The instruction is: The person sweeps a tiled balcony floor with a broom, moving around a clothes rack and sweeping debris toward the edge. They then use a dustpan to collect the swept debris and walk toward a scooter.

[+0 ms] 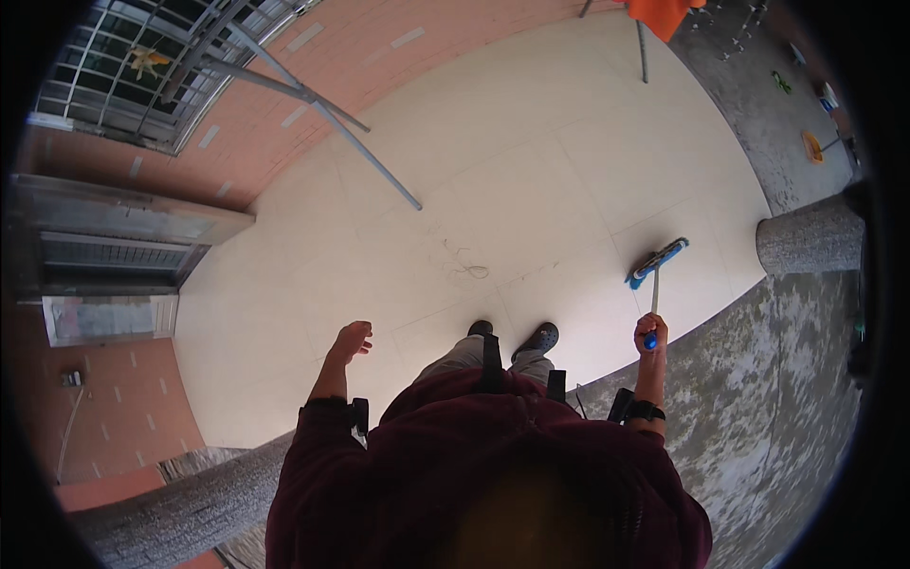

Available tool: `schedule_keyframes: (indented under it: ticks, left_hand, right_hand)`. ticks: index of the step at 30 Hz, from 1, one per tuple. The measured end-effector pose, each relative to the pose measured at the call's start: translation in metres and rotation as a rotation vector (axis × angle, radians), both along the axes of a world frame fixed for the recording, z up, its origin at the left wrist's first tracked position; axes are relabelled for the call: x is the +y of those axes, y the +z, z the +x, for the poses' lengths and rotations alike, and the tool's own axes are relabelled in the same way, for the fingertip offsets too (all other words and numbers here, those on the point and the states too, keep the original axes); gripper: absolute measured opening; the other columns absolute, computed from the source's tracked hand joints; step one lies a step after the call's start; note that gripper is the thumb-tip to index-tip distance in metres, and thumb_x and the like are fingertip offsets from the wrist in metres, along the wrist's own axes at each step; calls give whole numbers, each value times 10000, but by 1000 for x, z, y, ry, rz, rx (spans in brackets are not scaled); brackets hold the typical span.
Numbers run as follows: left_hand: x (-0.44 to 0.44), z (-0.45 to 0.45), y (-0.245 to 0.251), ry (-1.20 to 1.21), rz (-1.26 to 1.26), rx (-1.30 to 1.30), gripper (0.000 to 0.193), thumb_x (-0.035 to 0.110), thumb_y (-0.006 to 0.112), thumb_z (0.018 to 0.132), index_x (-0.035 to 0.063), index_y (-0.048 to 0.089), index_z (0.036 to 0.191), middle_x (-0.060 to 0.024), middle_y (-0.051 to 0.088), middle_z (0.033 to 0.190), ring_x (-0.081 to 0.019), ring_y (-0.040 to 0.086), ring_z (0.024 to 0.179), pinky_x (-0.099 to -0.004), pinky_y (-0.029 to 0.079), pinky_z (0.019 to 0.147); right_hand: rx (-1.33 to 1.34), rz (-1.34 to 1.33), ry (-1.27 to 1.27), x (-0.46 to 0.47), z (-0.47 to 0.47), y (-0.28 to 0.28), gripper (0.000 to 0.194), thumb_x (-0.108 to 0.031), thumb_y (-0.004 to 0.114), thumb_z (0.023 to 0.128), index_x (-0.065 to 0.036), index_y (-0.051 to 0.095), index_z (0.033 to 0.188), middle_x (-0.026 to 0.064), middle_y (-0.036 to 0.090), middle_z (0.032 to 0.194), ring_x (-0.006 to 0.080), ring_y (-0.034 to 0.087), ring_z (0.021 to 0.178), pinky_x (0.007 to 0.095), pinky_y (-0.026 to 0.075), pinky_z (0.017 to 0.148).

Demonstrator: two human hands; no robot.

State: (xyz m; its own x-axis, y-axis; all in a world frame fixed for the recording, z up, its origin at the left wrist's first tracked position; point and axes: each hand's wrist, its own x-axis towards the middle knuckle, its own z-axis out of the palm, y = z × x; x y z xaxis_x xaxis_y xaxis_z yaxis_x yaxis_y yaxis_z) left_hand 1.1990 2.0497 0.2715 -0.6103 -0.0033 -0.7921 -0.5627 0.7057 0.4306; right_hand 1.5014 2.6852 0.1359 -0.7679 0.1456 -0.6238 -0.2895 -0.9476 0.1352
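Observation:
My right hand is closed around the handle of a broom, close to its blue-tipped end. The broom's blue head and bristles are out ahead on the right, over the pale tiled floor; whether they touch it I cannot tell. Empty, my left hand hangs at my left side with its fingers loosely curled and apart. Beyond my feet, strands of debris lie on the tiles. My dark clogs stand on this floor near its right-hand edge.
Grey metal poles cross at the upper left, by a barred window. Left is a doorway in a pink tiled wall. A round grey column rises at the right, next to stained concrete. Orange cloth hangs far off.

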Motion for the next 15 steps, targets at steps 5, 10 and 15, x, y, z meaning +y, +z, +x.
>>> schedule_keyframes:
  ticks: [5,10,15]
  left_hand:
    - [-39,56,-9,315,13,97,267,246,457,831,73,556,1009,-45,551,883,-173,571,646,-294,483,547]
    - [-63,121,-51,408,69,-22,333,270,436,857,63,513,1107,-76,555,980,-202,589,715,-328,496,615]
    - [-79,191,-87,524,135,-99,347,260,432,869,59,496,1145,-88,564,1007,-213,601,731,-333,502,616]
  right_hand:
    - [-212,97,612,-48,-28,29,312,-91,454,807,-161,332,529,-48,353,478,65,373,429,210,331,398]
    - [-432,237,862,-116,-48,108,185,-112,485,843,-110,432,666,-26,408,548,67,398,457,205,361,418]
    - [-6,-304,1001,-179,-90,150,161,-102,448,884,-97,410,728,-43,365,553,42,352,440,191,320,394]
